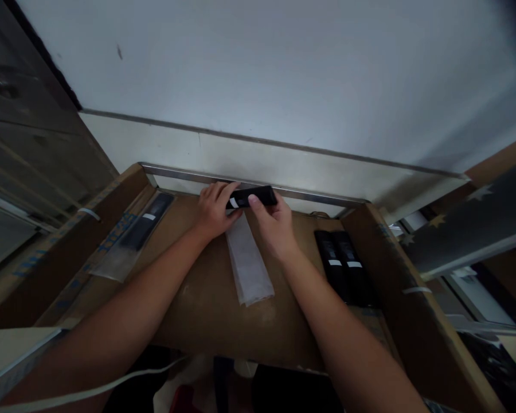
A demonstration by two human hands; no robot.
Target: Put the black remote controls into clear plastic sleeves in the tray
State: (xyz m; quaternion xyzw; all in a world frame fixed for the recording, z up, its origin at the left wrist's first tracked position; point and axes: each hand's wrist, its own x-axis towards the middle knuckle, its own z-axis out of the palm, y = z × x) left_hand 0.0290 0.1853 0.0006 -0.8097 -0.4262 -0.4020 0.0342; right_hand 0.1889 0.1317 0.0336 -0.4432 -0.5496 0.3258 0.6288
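A long, slim black object with a small white label (pixel 258 196) is held nearly level between both hands above the far part of the cardboard. My left hand (pixel 215 209) is closed around its left end, near the label. On its right part, my right hand (pixel 276 223) presses with the thumb on the near face and the fingers behind. Below the hands, clear plastic sleeves (pixel 250 264) lie flat on the cardboard surface (pixel 198 298). Whether the held object touches them is hidden by my left hand.
Two similar black objects (pixel 344 265) lie side by side at the right. Another black object in a clear sleeve (pixel 141 226) rests at the left. Raised cardboard sides (pixel 413 310) border the surface. Behind stands a white wall (pixel 262 74). A pale cable (pixel 112 384) crosses the lower left.
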